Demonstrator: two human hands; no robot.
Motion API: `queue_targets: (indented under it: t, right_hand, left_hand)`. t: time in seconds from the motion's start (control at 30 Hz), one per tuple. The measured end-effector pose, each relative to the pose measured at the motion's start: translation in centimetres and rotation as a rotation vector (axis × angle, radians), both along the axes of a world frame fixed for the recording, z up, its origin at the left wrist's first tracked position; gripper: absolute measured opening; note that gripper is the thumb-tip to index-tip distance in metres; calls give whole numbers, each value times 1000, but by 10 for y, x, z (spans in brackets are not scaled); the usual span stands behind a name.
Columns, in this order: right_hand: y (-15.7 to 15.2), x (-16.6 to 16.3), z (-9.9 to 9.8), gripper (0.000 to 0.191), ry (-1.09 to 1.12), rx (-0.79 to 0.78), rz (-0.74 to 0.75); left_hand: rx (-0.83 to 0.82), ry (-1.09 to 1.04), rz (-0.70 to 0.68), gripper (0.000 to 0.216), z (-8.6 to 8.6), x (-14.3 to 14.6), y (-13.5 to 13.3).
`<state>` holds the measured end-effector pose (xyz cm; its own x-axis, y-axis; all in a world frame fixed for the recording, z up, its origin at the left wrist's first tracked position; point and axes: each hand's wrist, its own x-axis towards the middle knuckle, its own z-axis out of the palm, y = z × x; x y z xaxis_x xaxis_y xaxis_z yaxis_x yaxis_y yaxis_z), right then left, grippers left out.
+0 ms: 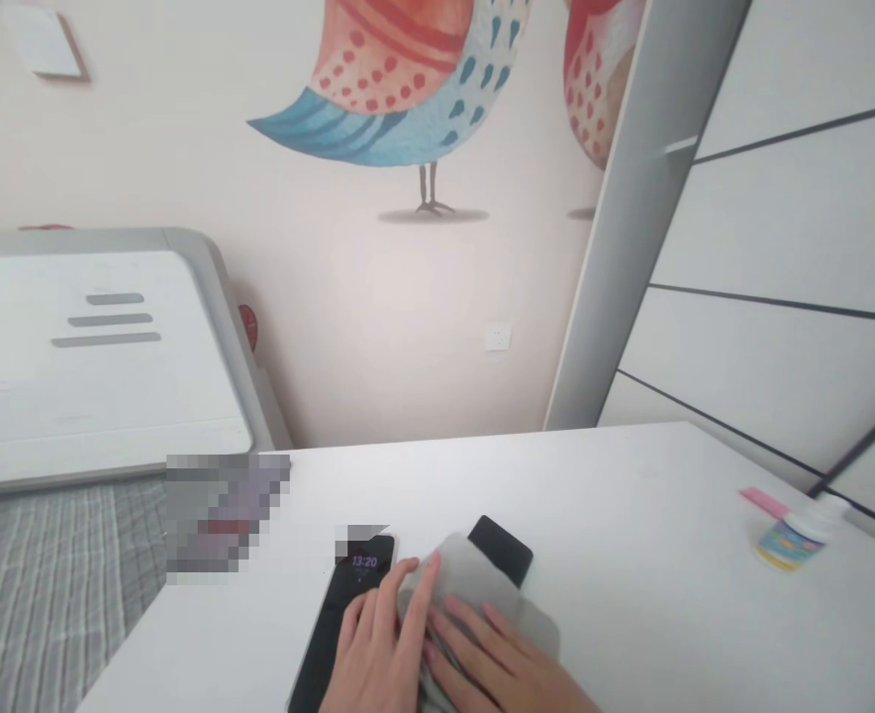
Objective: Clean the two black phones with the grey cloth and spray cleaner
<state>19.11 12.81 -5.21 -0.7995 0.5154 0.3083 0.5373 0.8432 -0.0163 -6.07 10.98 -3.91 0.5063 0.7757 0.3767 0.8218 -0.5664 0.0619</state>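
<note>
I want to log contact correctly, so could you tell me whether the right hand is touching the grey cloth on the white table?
Touching: the head view shows the right hand lying flat on the grey cloth, fingers pressed on it.

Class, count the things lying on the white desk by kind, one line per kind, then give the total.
Phones: 2 (one showing 13:20, one partly under the cloth)
Grey cloth: 1
Small bottle: 1
Pink strip: 1
Total: 5
</note>
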Motion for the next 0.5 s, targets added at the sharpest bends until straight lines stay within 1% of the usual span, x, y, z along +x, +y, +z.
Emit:
queue_targets:
  t: [0.03, 0.07, 0.13, 0.17, 0.2, 0.23, 0.3, 0.33, 0.37, 0.4, 0.43, 0.47, 0.5]
  right_hand:
    - [0, 0, 0, 71, 8, -27, 13]
    - [1, 0, 0, 72, 10, -71, -35]
    - [4, 2, 3, 83, 0, -132, -227]
    - [4, 2, 4, 88, -6, -121, -293]
    - [4, 1, 5, 88, -10, -79, -300]
    - [3, 0, 5, 84, -11, -23, -247]
    - [2, -4, 4, 75, -7, 43, -49]
    - [2, -6, 4, 75, -1, 24, 7]
    - [2, -6, 5, 76, 9, -23, -9]
    - [2, -6, 5, 81, 20, -87, -92]
    - [3, -5, 5, 88, 32, -144, -205]
    - [3, -5, 5, 96, 40, -176, -304]
    - [2, -5, 5, 99, 41, -178, -352]
  left_hand:
    - [-16, -4, 6, 108, 1, 2, -1]
    - [-35, -9, 16, 109, 1, 3, -1]
    - [-69, -20, 37, 110, 1, 7, -3]
    - [-80, -25, 50, 111, 1, 8, -4]
    - [-90, -30, 60, 111, 1, 9, -5]
    - [-96, -33, 58, 112, 1, 9, -5]
    - [-106, -38, 39, 114, 1, 10, -5]
    - [-111, -39, 34, 114, 2, 10, -4]
    - [-114, -40, 30, 114, 3, 10, -4]
    - [-119, -41, 32, 112, 4, 10, -4]
    - [-125, -44, 37, 110, 5, 11, -4]
    - [-131, -47, 41, 109, 5, 11, -5]
    - [-135, -50, 41, 108, 5, 11, -5]
